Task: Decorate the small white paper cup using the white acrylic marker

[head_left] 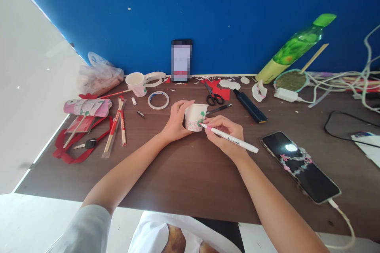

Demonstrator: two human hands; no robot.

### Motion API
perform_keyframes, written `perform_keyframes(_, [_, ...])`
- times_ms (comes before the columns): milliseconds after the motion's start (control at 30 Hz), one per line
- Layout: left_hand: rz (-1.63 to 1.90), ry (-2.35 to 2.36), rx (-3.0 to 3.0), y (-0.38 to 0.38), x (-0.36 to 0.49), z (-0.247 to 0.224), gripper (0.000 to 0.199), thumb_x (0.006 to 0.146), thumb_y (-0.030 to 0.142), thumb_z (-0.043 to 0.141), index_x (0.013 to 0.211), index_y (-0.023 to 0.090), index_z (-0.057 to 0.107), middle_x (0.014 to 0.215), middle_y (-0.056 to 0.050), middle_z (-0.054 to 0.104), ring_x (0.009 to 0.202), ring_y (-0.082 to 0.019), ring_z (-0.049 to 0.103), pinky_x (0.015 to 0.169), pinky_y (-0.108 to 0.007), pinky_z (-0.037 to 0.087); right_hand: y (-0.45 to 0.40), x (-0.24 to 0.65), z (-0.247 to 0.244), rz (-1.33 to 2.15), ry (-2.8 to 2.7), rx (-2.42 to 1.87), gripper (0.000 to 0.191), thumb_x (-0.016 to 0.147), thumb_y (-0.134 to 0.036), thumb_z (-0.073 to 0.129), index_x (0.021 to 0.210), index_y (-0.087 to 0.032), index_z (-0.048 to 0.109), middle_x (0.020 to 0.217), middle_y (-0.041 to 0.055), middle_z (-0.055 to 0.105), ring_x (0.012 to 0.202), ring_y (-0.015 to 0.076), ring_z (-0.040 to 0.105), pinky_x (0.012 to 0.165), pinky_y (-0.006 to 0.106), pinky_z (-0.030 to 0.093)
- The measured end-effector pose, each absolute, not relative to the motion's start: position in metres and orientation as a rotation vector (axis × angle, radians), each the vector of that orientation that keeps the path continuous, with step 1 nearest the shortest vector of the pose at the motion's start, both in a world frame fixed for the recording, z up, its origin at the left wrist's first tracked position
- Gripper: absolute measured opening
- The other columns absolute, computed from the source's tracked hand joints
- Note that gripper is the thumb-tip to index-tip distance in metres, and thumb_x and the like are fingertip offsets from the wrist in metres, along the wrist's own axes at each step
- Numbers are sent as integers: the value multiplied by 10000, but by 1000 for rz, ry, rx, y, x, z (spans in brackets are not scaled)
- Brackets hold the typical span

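A white paper cup with green spots and pink scallop lines stands near the middle of the brown table, tilted slightly. My left hand is wrapped round its left side, thumb low and fingers at the rim. Pinched in my right hand is a white acrylic marker with a pink band. Its tip meets the cup's right side by a green spot. Behind my right hand lies a black pen.
Black scissors, red paper and a tape roll lie behind the cup. A phone with a beaded strap is at right. Wrapped chopsticks and red ribbon lie left. A green bottle leans on the blue panel.
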State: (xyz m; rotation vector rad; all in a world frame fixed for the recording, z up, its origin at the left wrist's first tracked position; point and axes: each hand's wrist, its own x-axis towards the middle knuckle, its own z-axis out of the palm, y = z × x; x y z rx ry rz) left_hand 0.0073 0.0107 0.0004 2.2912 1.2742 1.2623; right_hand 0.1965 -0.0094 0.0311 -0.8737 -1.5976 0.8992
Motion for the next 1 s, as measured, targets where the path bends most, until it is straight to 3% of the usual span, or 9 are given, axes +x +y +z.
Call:
perform_keyframes(700, [1270, 1335, 2296, 10, 10, -1, 860, 680, 390, 784, 1385, 291, 303, 1252, -116, 343, 1247, -313, 382, 1073, -487, 355, -11, 193, 30, 839, -1656, -841, 85, 732, -183, 728, 711, -252, 684, 782, 31, 703, 780, 203, 682, 918, 443, 556])
perform_keyframes(1000, [1266, 1306, 2293, 10, 10, -1, 880, 673, 348, 785, 1393, 293, 282, 1270, -118, 343, 1274, -319, 370, 1084, -497, 344, -4, 202, 24, 904, -1574, -882, 69, 732, -224, 739, 708, -230, 674, 775, 36, 708, 806, 215, 693, 854, 431, 573])
